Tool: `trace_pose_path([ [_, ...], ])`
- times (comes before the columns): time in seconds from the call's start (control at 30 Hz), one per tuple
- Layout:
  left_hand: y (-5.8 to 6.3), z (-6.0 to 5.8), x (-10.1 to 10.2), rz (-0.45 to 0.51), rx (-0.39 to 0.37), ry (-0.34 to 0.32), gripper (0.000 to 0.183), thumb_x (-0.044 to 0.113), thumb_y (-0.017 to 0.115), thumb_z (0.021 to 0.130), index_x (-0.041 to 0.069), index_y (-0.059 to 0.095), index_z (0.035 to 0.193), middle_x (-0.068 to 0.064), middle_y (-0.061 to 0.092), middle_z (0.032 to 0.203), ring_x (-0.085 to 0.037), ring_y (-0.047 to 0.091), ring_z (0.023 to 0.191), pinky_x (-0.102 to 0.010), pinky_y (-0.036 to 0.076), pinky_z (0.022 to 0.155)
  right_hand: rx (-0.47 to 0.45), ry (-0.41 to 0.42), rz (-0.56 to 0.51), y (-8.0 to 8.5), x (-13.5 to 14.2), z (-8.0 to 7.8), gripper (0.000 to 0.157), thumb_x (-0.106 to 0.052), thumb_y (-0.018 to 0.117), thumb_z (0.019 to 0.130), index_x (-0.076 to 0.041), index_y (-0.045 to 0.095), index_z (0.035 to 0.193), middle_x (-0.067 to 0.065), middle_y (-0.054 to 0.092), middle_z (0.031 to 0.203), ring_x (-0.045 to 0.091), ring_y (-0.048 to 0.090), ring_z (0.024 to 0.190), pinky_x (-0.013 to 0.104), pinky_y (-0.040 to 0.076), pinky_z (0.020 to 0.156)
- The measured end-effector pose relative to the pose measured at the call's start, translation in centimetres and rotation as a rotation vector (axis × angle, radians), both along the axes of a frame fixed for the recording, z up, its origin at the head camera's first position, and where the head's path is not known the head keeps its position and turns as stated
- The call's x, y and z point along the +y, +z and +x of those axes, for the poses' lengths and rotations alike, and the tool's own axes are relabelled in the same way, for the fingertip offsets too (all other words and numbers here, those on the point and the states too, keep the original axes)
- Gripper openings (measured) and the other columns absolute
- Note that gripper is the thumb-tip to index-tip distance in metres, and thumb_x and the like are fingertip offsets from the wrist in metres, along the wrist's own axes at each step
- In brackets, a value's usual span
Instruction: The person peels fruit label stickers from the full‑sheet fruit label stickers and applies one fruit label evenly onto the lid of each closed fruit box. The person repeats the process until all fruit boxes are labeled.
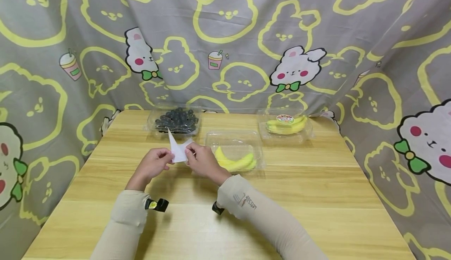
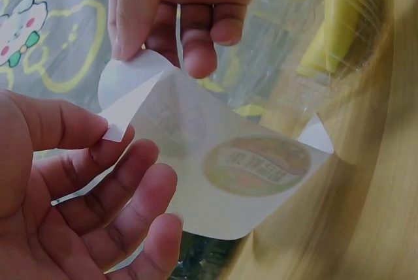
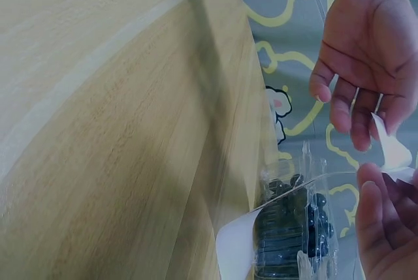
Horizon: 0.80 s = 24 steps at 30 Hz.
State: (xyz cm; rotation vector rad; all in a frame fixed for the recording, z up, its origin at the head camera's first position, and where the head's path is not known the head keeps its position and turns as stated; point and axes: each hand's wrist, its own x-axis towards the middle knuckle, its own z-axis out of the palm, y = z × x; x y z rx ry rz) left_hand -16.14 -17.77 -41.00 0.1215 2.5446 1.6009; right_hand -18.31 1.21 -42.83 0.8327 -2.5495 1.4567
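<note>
Both hands hold a white sticker sheet (image 1: 178,153) above the table. My left hand (image 1: 154,164) pinches one corner between thumb and index finger, its other fingers loosely bent in the left wrist view. My right hand (image 1: 204,160) pinches the sheet's other side, where a piece is bent away. A round coloured fruit label (image 2: 258,166) shows faintly through the sheet. Behind the sheet sits a clear plastic box of dark grapes (image 1: 176,121). Just right of my right hand lies a clear box with bananas (image 1: 234,161), partly hidden by that hand.
At the back right, another clear box (image 1: 304,134) holds bananas and bears a round label (image 1: 285,119) on its lid. The wooden table (image 1: 303,197) meets a patterned curtain (image 1: 243,25) at the back and sides.
</note>
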Motion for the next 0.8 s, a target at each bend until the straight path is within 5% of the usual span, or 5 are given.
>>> trace_pose_path([
  [0.8, -2.1, -0.5, -1.2, -0.043, -0.131, 0.131, 0.022, 0.013, 0.049, 0.097, 0.0, 0.061, 0.083, -0.013, 0.06, 0.097, -0.021, 0.062, 0.083, -0.04, 0.052, 0.071, 0.032, -0.031, -0.044, 0.2, 0.9, -0.3, 0.015, -0.007, 0.05, 0.099, 0.002, 0.061, 0.1, 0.01, 0.069, 0.08, 0.007, 0.065, 0.061, 0.016, 0.049, 0.055],
])
